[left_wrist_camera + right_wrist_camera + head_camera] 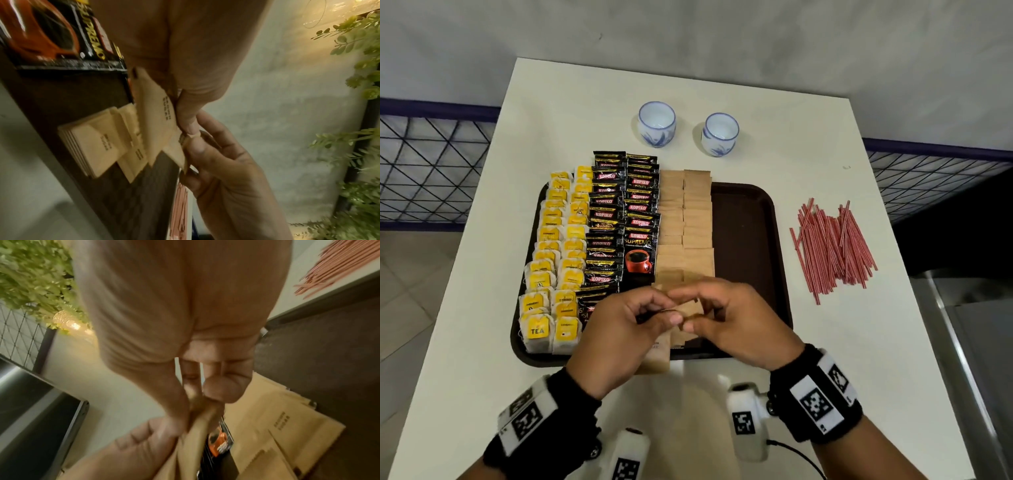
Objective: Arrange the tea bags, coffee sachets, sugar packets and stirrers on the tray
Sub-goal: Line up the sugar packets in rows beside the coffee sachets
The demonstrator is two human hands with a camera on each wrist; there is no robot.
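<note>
On the dark brown tray (746, 240) lie two columns each of yellow tea bags (558, 246), black coffee sachets (619, 222) and brown sugar packets (685, 219). Its right strip is bare. Red striped stirrers (832, 246) lie in a loose heap on the table to the tray's right. Both hands meet over the tray's near middle. My left hand (666, 310) grips a small bundle of sugar packets (160, 116). My right hand (697, 313) pinches a packet (197, 404) at that bundle's edge. More packets (96, 146) are stacked on the tray below.
Two white and blue cups (656, 124) (719, 134) stand behind the tray. The white table (825, 342) ends close on the left, right and near sides. Mesh railing (431, 164) runs beyond both side edges.
</note>
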